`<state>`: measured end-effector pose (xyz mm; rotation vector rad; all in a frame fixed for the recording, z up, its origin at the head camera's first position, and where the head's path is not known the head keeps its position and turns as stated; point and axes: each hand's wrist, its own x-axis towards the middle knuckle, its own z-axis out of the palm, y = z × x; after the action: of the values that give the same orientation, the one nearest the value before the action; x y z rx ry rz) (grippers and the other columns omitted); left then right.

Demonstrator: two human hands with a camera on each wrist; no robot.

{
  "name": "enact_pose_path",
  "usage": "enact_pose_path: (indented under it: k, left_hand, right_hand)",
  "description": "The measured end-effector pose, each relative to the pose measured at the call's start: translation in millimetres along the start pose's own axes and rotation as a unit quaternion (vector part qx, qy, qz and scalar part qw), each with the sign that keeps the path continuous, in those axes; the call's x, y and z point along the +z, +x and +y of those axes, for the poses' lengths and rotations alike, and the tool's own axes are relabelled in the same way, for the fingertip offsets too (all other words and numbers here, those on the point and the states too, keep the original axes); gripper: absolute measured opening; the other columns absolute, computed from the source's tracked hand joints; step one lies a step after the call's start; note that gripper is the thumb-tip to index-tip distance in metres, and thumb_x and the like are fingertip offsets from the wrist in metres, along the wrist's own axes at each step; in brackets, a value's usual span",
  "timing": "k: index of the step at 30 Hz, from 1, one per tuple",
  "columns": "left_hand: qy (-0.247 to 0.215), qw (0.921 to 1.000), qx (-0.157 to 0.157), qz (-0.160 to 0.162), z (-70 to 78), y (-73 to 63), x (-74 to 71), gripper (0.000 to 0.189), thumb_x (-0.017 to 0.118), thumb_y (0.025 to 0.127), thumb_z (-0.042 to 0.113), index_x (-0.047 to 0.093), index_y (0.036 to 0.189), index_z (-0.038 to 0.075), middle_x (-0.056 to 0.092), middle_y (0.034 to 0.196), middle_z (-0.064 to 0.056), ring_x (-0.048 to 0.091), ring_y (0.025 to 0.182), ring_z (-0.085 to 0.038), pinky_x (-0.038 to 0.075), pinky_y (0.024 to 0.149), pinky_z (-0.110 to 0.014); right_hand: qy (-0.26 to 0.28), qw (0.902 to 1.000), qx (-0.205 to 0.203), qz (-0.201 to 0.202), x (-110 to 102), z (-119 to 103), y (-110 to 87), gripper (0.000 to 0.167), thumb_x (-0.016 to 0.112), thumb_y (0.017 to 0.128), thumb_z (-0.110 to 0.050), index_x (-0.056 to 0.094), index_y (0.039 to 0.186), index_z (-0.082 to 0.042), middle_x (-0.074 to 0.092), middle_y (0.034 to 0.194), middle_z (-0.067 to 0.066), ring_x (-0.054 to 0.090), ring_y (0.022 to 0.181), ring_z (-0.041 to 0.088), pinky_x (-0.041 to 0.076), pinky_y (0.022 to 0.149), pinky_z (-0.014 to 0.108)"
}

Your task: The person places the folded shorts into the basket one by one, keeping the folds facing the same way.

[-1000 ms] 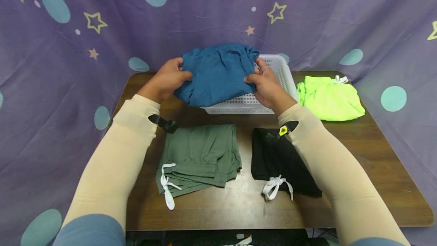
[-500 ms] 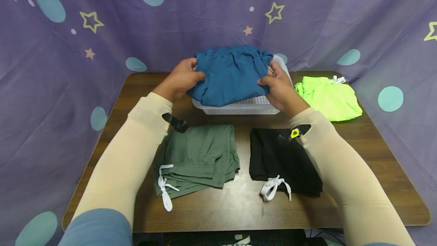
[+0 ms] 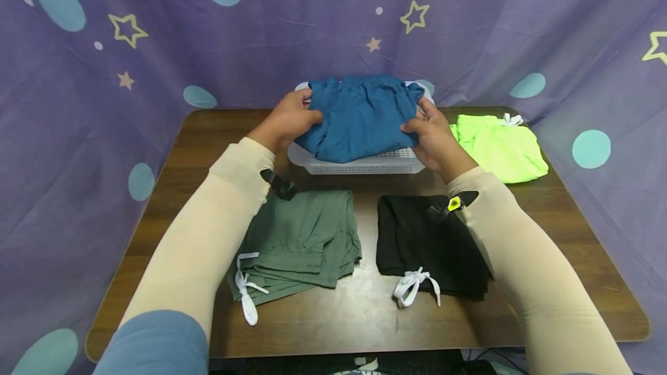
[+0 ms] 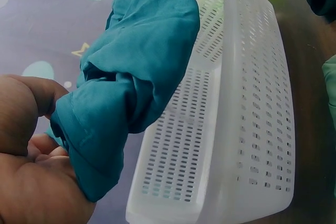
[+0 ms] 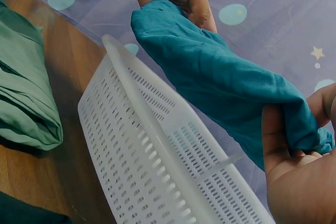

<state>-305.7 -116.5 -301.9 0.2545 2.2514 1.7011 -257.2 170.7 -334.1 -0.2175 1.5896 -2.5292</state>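
A folded blue garment (image 3: 362, 120) with a gathered waistband is stretched between both hands. My left hand (image 3: 292, 118) pinches its left edge, thumb on top. On the opposite edge my right hand (image 3: 432, 136) grips it the same way. Below the cloth stands a white perforated plastic basket (image 3: 365, 165), most of its opening covered by the garment in the head view. Both wrist views show the garment (image 4: 142, 51) held above the rim of the basket (image 5: 142, 124), with a gap under it.
On the wooden table (image 3: 563, 259), a folded green garment (image 3: 307, 242) with a white drawstring lies front left. A folded black garment (image 3: 427, 242), also with a white drawstring, is at front right. A neon yellow garment (image 3: 500, 146) lies at the back right. A patterned purple curtain (image 3: 312, 28) hangs behind.
Both hands have carried the blue garment to the right and slightly lower, so it now sits over the middle of the basket. The other garments have stayed where they were.
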Motion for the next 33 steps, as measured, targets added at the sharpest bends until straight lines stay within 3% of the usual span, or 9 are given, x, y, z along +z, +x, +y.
enact_pose_path:
  k: [3, 9, 15, 19, 26, 33]
  left_hand:
    - [-0.003, 1.0000, -0.002, 0.005, -0.9, 2.4, 3.0, 0.069, 0.055, 0.092, -0.008, 0.039, 0.157, 0.008, 0.055, 0.145, -0.015, 0.054, 0.127, -0.022, 0.046, 0.104, -0.037]
    - [0.046, 0.9987, -0.012, 0.018, -4.6, 8.6, 6.2, 0.075, 0.056, 0.092, -0.007, 0.029, 0.161, 0.005, 0.046, 0.154, -0.015, 0.046, 0.138, -0.023, 0.040, 0.111, -0.038]
    - [0.077, 0.9964, -0.011, 0.034, -9.7, 16.8, 8.0, 0.078, 0.055, 0.091, -0.007, 0.024, 0.162, 0.004, 0.039, 0.160, -0.015, 0.039, 0.144, -0.023, 0.035, 0.115, -0.036]
    - [0.086, 0.9952, -0.011, 0.045, -12.7, 22.0, 9.3, 0.077, 0.055, 0.092, -0.007, 0.026, 0.162, 0.005, 0.039, 0.160, -0.013, 0.038, 0.144, -0.021, 0.034, 0.115, -0.035]
    - [0.083, 0.9944, 0.017, 0.063, -21.3, 30.7, 14.5, 0.069, 0.052, 0.087, -0.012, 0.040, 0.154, 0.001, 0.053, 0.148, -0.015, 0.050, 0.132, -0.020, 0.041, 0.108, -0.031]
    - [0.121, 0.9898, -0.003, 0.075, -27.2, 38.2, 18.2, 0.071, 0.054, 0.092, -0.008, 0.031, 0.159, 0.001, 0.037, 0.161, -0.014, 0.034, 0.146, -0.022, 0.030, 0.117, -0.032]
  right_hand:
    - [-0.005, 1.0000, 0.005, 0.002, -5, 2, 0.9, 0.087, 0.035, 0.086, 0.024, 0.017, 0.163, -0.012, 0.032, 0.164, 0.012, 0.035, 0.146, 0.026, 0.048, 0.103, 0.035]
    - [-0.004, 0.9998, 0.015, 0.010, -11, 5, 4.4, 0.085, 0.034, 0.086, 0.024, 0.018, 0.162, -0.012, 0.033, 0.163, 0.012, 0.037, 0.145, 0.027, 0.052, 0.097, 0.032]
    - [-0.023, 0.9992, 0.026, 0.021, -14, 8, 10.1, 0.085, 0.037, 0.086, 0.023, 0.018, 0.162, -0.012, 0.031, 0.164, 0.009, 0.034, 0.147, 0.023, 0.040, 0.111, 0.036]
    - [-0.045, 0.9977, 0.036, 0.036, -15, 10, 14.5, 0.085, 0.037, 0.085, 0.021, 0.021, 0.161, -0.011, 0.032, 0.163, 0.009, 0.035, 0.145, 0.022, 0.038, 0.113, 0.036]
    - [-0.099, 0.9907, 0.054, 0.077, -18, 13, 23.6, 0.087, 0.039, 0.082, 0.018, 0.021, 0.162, -0.011, 0.033, 0.162, 0.012, 0.038, 0.141, 0.022, 0.038, 0.111, 0.034]
    - [-0.153, 0.9798, 0.085, 0.097, -22, 15, 32.2, 0.092, 0.040, 0.082, 0.016, 0.014, 0.165, -0.014, 0.023, 0.167, 0.010, 0.027, 0.145, 0.021, 0.024, 0.119, 0.036]
